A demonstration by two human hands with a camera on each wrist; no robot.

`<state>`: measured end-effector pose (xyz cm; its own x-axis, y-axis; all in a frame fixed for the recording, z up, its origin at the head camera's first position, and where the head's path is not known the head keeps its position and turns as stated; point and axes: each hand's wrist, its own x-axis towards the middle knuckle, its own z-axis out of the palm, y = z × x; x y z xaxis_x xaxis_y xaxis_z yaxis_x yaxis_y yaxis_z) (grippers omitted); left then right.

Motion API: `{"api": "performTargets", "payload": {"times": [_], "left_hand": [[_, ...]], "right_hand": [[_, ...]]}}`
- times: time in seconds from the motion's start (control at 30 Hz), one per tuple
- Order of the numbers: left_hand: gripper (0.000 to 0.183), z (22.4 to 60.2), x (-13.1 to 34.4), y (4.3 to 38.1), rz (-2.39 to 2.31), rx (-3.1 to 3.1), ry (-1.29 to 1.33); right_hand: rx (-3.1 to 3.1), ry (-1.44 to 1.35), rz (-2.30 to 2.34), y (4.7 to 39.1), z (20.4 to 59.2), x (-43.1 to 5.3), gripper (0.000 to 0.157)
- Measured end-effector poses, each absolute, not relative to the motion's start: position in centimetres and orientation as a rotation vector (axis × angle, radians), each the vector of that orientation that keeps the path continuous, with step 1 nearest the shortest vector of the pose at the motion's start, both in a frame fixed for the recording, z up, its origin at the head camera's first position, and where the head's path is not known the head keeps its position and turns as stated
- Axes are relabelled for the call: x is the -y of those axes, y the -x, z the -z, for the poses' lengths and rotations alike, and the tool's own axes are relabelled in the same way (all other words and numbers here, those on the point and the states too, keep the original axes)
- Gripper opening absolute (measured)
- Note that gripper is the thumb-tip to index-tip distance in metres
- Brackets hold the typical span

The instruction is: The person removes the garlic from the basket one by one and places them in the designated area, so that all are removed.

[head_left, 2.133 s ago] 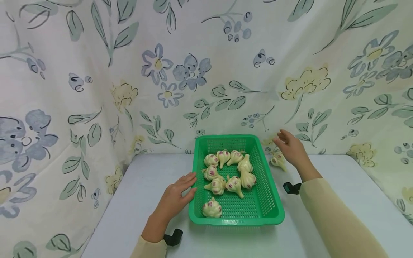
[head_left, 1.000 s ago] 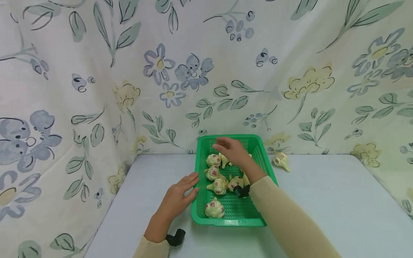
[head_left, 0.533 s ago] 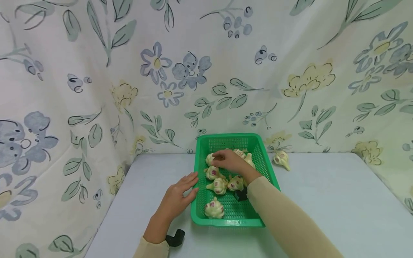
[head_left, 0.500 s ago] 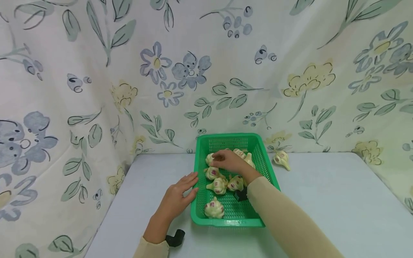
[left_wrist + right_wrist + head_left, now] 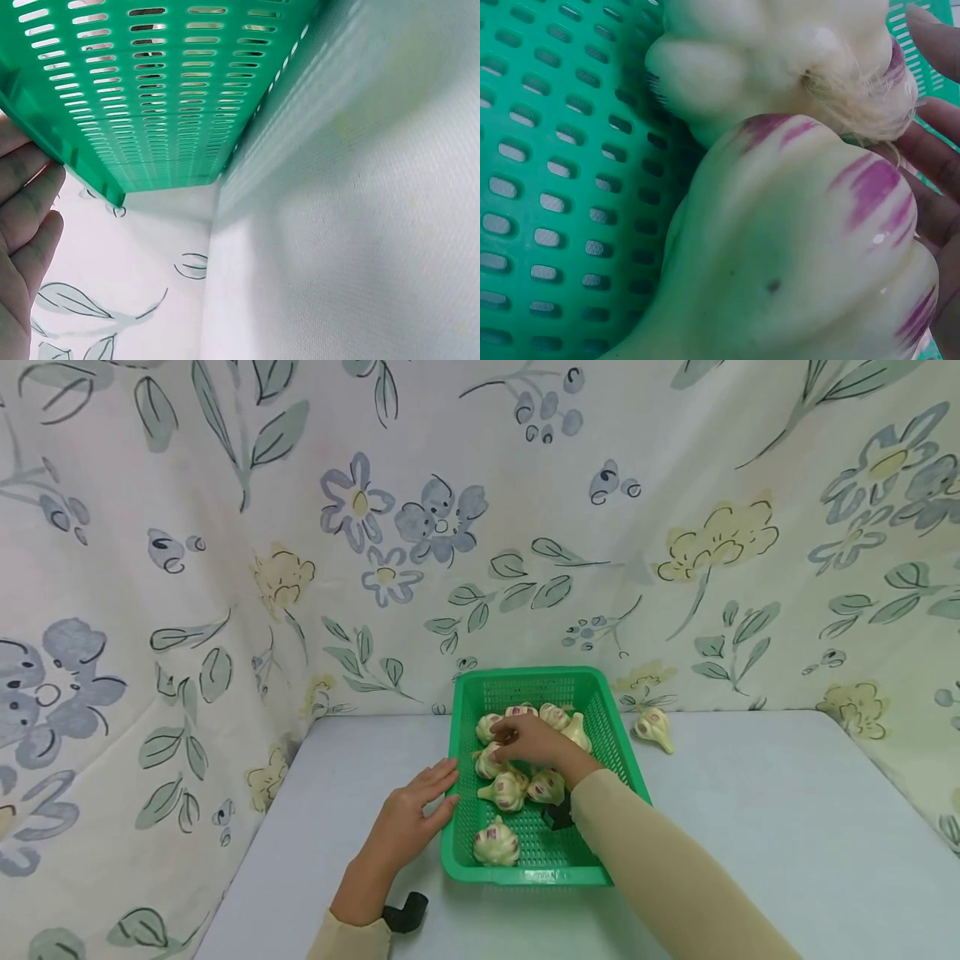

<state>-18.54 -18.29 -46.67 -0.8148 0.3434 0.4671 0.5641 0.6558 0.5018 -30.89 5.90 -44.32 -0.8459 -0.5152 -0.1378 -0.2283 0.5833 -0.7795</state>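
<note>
A green perforated basket stands on the table with several garlic bulbs inside, such as a garlic bulb alone in its near left corner. My right hand is inside the basket, its curved fingers beside another bulb on the left side. In the right wrist view, two bulbs, an upper bulb and a nearer bulb, partly hide the fingers; green mesh shows between thumb and fingers. My left hand rests its fingers on the basket's left rim.
One garlic bulb lies on the white table, right of the basket's far end. A flowered cloth hangs behind and at the sides. Dark wrist cameras sit at both wrists.
My right hand has come from beside the basket's right edge into it, then lowered and moved slightly nearer along the left row of bulbs. My left hand stays at the rim.
</note>
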Motion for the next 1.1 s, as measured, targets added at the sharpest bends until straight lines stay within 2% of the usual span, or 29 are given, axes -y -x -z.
{"api": "performTargets", "payload": {"times": [0.33, 0.83, 1.1], "left_hand": [[0.041, 46.37, 18.18, 18.36, 0.914, 2.566, 0.700], [0.041, 46.71, 18.14, 18.38, 0.868, 2.570, 0.693], [0.042, 46.53, 18.08, 18.35, 0.894, 2.571, 0.695]], "right_hand": [[-2.472, 0.679, 0.955, 30.40, 44.39, -5.73, 0.053], [-2.477, 0.608, 0.870, 30.29, 44.97, -5.27, 0.070], [-2.489, 0.607, 0.882, 30.41, 45.05, -5.31, 0.066]]}}
